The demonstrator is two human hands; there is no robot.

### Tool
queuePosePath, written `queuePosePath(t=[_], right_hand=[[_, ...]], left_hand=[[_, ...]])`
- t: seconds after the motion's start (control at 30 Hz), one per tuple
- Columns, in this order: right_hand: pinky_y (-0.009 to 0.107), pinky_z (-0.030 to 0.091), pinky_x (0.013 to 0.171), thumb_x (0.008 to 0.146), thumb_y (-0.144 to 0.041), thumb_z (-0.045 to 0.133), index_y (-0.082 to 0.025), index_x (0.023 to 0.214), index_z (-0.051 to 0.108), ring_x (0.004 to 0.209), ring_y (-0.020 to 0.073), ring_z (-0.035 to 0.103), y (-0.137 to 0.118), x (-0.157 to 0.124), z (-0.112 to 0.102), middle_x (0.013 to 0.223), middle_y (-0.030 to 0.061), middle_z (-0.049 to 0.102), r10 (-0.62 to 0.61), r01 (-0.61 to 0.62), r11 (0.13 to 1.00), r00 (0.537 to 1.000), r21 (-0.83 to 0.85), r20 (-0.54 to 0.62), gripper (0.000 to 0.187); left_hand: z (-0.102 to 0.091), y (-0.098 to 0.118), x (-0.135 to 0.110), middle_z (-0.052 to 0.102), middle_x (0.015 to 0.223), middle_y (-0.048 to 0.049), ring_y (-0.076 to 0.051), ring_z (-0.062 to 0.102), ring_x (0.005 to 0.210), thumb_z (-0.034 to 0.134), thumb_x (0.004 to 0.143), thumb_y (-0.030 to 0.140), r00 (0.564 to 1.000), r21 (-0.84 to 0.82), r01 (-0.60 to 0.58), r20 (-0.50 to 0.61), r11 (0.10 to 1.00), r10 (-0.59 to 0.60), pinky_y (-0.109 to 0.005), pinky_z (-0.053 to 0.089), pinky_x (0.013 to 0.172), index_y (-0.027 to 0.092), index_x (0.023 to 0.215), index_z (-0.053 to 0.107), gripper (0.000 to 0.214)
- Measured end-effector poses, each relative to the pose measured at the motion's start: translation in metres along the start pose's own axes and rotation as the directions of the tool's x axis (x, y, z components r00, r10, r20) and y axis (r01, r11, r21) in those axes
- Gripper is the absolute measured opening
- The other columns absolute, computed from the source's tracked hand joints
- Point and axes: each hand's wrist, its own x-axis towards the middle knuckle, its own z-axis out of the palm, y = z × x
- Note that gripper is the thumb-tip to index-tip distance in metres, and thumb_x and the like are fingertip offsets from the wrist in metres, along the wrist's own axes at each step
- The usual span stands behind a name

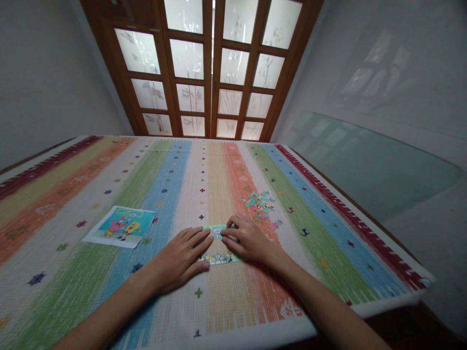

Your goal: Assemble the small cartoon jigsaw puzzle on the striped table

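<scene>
My left hand lies flat on the striped cloth, fingers stretched toward a partly joined strip of puzzle pieces; its thumb rests by a second joined strip nearer me. My right hand rests across from it, fingers curled and pressing on the upper strip's right end. Both hands frame the small assembled section between them. A heap of loose teal and pink puzzle pieces lies just beyond my right hand.
A cartoon reference picture lies on the cloth to the left. The striped tablecloth covers the table; its front edge is close to me. A wooden door with frosted panes stands behind. A glass sheet leans at right.
</scene>
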Motion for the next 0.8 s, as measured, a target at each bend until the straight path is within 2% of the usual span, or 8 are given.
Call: queuePosePath(t=[0.57, 0.8], right_hand=[[0.032, 0.037, 0.073, 0.098, -0.022, 0.055, -0.017, 0.090, 0.075, 0.080, 0.0200, 0.050, -0.002, 0.000, 0.000, 0.085, 0.0082, 0.059, -0.011, 0.014, 0.996, 0.999, -0.093, 0.032, 0.021], [0.031, 0.033, 0.070, 0.099, -0.020, 0.052, -0.015, 0.088, 0.071, 0.076, 0.0190, 0.046, -0.012, -0.001, 0.004, 0.082, 0.0077, 0.058, 0.032, -0.027, 0.994, 0.999, -0.109, 0.040, 0.023]], left_hand=[[0.001, 0.000, -0.001, 0.050, 0.154, -0.0133, -0.031, 0.046, 0.140, 0.039, 0.110, 0.051, 1.000, 0.016, -0.007, 0.009, 1.000, 0.007, -0.048, 0.037, 0.115, 0.019, 0.156, 0.038, 0.057], [0.002, 0.000, 0.001, 0.052, 0.152, -0.0150, -0.032, 0.048, 0.138, 0.037, 0.110, 0.051, 0.999, 0.061, -0.028, 0.021, 0.998, 0.026, -0.049, 0.039, 0.113, 0.017, 0.153, 0.041, 0.055]])
